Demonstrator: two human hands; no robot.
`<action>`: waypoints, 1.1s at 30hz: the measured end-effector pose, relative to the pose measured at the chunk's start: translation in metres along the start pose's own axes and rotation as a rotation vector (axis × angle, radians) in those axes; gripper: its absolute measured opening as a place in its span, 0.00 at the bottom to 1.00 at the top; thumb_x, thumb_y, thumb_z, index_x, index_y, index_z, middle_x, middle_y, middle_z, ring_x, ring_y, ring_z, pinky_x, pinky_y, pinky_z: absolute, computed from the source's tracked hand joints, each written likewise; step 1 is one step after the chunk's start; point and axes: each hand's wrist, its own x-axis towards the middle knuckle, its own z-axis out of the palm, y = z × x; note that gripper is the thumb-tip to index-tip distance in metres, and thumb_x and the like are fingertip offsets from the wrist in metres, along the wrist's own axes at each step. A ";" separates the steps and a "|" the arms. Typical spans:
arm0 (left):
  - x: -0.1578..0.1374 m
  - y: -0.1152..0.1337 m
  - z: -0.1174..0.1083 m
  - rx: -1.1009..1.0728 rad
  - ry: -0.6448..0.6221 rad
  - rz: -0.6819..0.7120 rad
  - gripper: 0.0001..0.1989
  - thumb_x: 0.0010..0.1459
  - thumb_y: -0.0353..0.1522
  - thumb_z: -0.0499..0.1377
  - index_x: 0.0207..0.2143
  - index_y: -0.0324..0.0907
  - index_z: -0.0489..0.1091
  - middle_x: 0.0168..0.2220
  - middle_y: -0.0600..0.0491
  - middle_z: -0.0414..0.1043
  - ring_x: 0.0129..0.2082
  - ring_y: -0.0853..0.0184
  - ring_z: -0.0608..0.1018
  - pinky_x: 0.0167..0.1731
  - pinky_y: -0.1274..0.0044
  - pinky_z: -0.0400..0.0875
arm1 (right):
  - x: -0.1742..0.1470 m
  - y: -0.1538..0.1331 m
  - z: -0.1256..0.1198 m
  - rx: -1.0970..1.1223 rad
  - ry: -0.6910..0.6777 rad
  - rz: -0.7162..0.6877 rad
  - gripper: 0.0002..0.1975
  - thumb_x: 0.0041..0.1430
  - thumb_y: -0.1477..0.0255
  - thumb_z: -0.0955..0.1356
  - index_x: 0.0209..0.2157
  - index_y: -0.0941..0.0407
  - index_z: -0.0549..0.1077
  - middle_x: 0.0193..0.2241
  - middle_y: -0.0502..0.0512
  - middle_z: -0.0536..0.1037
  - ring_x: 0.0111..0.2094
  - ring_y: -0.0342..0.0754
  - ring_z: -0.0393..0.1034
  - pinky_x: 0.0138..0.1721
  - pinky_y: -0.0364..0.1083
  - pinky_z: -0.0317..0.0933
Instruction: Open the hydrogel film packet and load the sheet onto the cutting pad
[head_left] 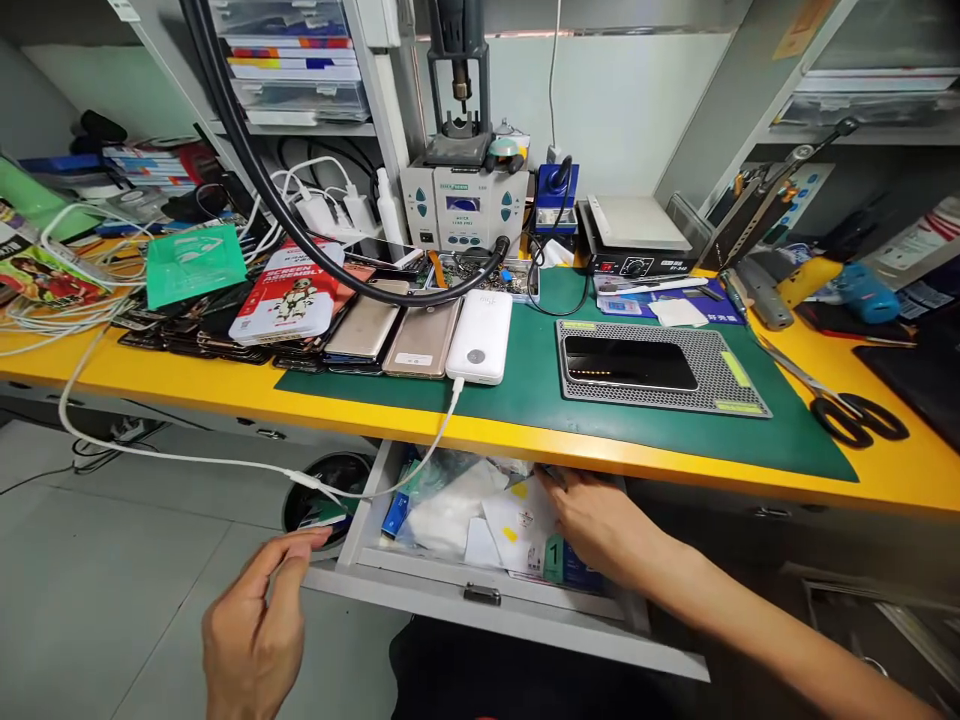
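Below the counter (225, 395), the right hand (600, 520) lay spread, seemingly empty, among packets (480, 525) in the drawer (480, 598); the left hand (255, 625) hung loosely curled, holding nothing.

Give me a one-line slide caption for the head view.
Right hand reaches among packets in the open drawer under the yellow bench, left hand hovering by its corner.

A yellow workbench (225, 392) carries a green mat (540, 380), on which lie a row of phones (390, 335), a white power bank (480, 337) and scissors (840, 400)
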 end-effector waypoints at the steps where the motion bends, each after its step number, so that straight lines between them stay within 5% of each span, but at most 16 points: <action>1: -0.001 0.003 0.002 -0.004 0.038 0.061 0.15 0.66 0.39 0.50 0.38 0.46 0.75 0.43 0.53 0.79 0.43 0.60 0.79 0.37 0.75 0.71 | 0.000 0.001 0.001 -0.006 -0.004 0.003 0.33 0.52 0.89 0.62 0.61 0.68 0.67 0.53 0.78 0.74 0.46 0.65 0.76 0.44 0.57 0.75; 5: -0.005 0.017 0.007 -0.063 0.092 0.480 0.05 0.65 0.30 0.57 0.37 0.42 0.74 0.39 0.48 0.77 0.44 0.61 0.77 0.49 0.70 0.70 | -0.003 0.004 0.002 0.006 -0.023 0.006 0.33 0.52 0.86 0.66 0.62 0.64 0.67 0.54 0.73 0.74 0.42 0.61 0.79 0.41 0.53 0.76; 9: -0.006 0.030 0.007 -0.129 -0.119 0.671 0.07 0.64 0.24 0.57 0.41 0.43 0.73 0.39 0.51 0.76 0.44 0.64 0.77 0.50 0.71 0.71 | -0.009 0.007 -0.006 0.062 -0.071 -0.037 0.17 0.56 0.82 0.68 0.48 0.61 0.77 0.45 0.67 0.79 0.42 0.61 0.78 0.40 0.53 0.75; 12: 0.000 0.039 0.009 -0.082 -0.348 0.661 0.06 0.67 0.28 0.55 0.41 0.45 0.72 0.39 0.54 0.76 0.41 0.67 0.77 0.46 0.77 0.71 | -0.015 0.006 -0.020 0.101 -0.112 -0.046 0.07 0.54 0.80 0.72 0.36 0.62 0.79 0.38 0.67 0.80 0.39 0.63 0.78 0.41 0.55 0.74; 15: 0.010 0.048 0.015 0.070 -0.586 0.534 0.10 0.69 0.35 0.51 0.44 0.48 0.72 0.40 0.55 0.76 0.40 0.67 0.78 0.34 0.79 0.71 | -0.014 0.001 -0.033 0.158 -0.123 -0.041 0.06 0.57 0.75 0.73 0.36 0.63 0.79 0.37 0.68 0.80 0.40 0.64 0.77 0.41 0.55 0.71; 18: 0.019 0.059 0.022 0.260 -0.749 0.512 0.15 0.71 0.36 0.46 0.49 0.47 0.70 0.45 0.52 0.76 0.45 0.62 0.77 0.41 0.73 0.71 | -0.006 -0.007 -0.038 0.264 -0.137 -0.086 0.13 0.68 0.72 0.66 0.30 0.58 0.78 0.30 0.60 0.80 0.34 0.56 0.77 0.35 0.48 0.65; 21: 0.025 0.067 0.031 0.355 -0.795 0.577 0.16 0.70 0.34 0.45 0.51 0.46 0.69 0.48 0.50 0.74 0.49 0.58 0.76 0.47 0.67 0.68 | 0.004 -0.012 -0.032 0.389 -0.194 -0.147 0.18 0.68 0.72 0.65 0.22 0.57 0.73 0.20 0.53 0.75 0.23 0.47 0.71 0.27 0.43 0.56; 24: 0.026 0.071 0.038 0.382 -0.805 0.601 0.16 0.69 0.34 0.46 0.51 0.45 0.70 0.48 0.47 0.74 0.50 0.55 0.76 0.47 0.64 0.67 | 0.014 -0.018 -0.020 0.497 -0.196 -0.134 0.19 0.71 0.68 0.64 0.25 0.56 0.75 0.20 0.50 0.76 0.21 0.43 0.69 0.24 0.42 0.51; 30: 0.022 0.070 0.047 0.402 -0.839 0.571 0.17 0.68 0.32 0.46 0.50 0.42 0.71 0.43 0.45 0.75 0.48 0.49 0.76 0.44 0.61 0.67 | 0.034 -0.035 0.006 0.496 -0.088 0.086 0.10 0.69 0.79 0.64 0.46 0.61 0.76 0.33 0.62 0.81 0.34 0.54 0.77 0.32 0.46 0.60; 33: 0.021 0.066 0.051 0.358 -0.861 0.527 0.16 0.68 0.32 0.46 0.49 0.41 0.71 0.45 0.42 0.74 0.50 0.47 0.75 0.47 0.57 0.65 | 0.037 -0.042 0.015 0.500 -0.090 0.153 0.08 0.68 0.78 0.67 0.47 0.62 0.76 0.32 0.58 0.80 0.35 0.54 0.77 0.39 0.50 0.67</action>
